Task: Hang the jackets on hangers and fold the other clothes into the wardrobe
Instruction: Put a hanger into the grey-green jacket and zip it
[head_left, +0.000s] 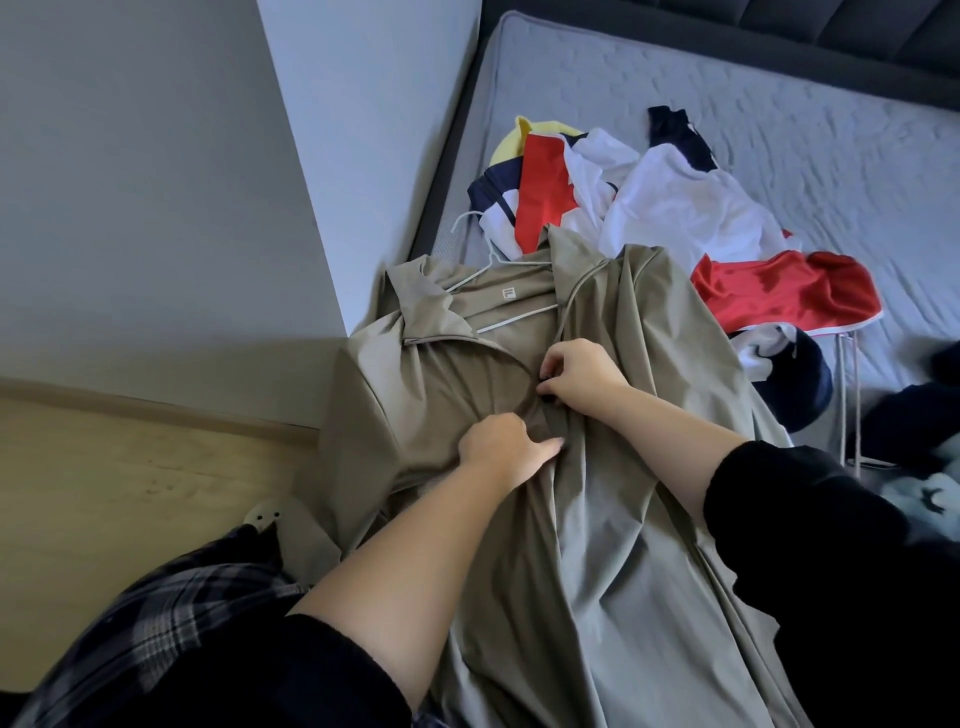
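Hands, left (506, 449) and right (579, 374), pinch the khaki jacket (597, 545) at its zip.

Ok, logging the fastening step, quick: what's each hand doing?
Left hand: grips the jacket front.
Right hand: pinches a dark fastener on it.

Grey quilted mattress (779, 156), dark headboard (779, 31), wooden floor (104, 493), pale wall (130, 182)

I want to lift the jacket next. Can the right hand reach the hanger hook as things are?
Probably yes. The hanger hook lies bare above the collar of the jacket, with nothing over it. But the right hand pinches the jacket front and must let go first.
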